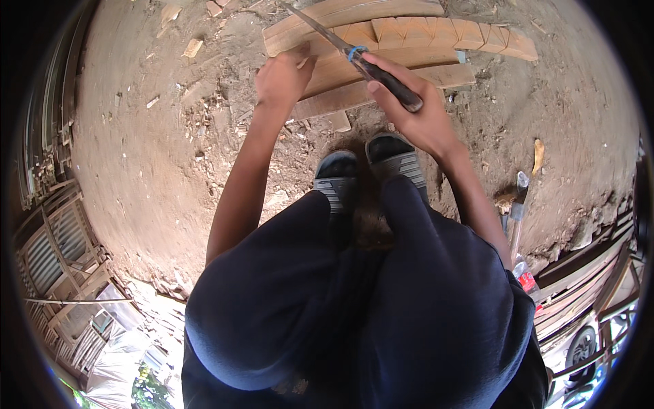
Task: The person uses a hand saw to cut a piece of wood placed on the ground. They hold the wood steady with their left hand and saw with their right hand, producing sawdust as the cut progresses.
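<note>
My right hand (pixel 409 102) is closed round the dark handle of a long, tapered blade tool (pixel 320 27) with a blue band, its tip angled up to the far left. My left hand (pixel 283 82) has its fingers curled at the left end of the curved wooden planks (pixel 340 15); what exactly they hold is hidden. Several planks lie side by side on the dirt ground (pixel 163 136); one strip (pixel 456 37) carries zigzag marks or cuts along it. Below the planks are my two feet in dark striped sandals (pixel 396 165), with my knees in the lower view.
Small wood scraps (pixel 193 48) litter the dirt. At my right are a long-handled tool (pixel 519 204) and a plastic bottle (pixel 524 279) with a red label. Stacked boards (pixel 579 273) and a wheel (pixel 582 351) are at the lower right, corrugated sheeting (pixel 51 252) at the left.
</note>
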Available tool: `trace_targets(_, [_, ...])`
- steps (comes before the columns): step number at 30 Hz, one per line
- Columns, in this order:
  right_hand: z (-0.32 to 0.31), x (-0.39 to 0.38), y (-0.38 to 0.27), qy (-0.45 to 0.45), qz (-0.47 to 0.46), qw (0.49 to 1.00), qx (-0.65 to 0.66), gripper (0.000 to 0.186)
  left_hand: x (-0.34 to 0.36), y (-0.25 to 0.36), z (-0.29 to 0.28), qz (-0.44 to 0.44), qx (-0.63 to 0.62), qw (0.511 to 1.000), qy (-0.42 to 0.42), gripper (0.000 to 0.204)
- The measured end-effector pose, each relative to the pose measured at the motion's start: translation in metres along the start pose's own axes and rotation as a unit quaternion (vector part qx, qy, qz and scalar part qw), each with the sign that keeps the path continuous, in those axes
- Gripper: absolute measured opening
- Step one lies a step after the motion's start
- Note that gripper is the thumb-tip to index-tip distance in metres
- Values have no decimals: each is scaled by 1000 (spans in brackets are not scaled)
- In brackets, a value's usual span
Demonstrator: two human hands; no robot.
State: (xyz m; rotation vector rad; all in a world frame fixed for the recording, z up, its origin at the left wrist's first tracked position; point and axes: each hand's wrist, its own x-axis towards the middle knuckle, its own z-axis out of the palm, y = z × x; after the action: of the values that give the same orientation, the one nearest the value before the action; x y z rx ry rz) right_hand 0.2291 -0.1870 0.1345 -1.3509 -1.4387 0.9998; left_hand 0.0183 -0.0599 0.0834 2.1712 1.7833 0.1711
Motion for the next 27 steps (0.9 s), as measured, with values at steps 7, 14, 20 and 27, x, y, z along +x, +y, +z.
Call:
trace_targets(7, [-20, -49, -21, -2, 146, 986, 85, 43, -11, 11, -14, -15, 62, 996, -56, 52])
trace_targets(14, [-8, -29, -19, -18, 156, 986, 57, 43, -17, 11, -5, 37, 84, 995, -43, 67])
trace_targets(20, [-27, -49, -28, -21, 134, 990, 43, 46, -31, 34, 1, -9, 175, 982, -71, 83])
trace_targets(27, [-18, -29, -25, -13, 146, 989, 23, 44, -23, 40, 7, 13, 170, 981, -90, 68])
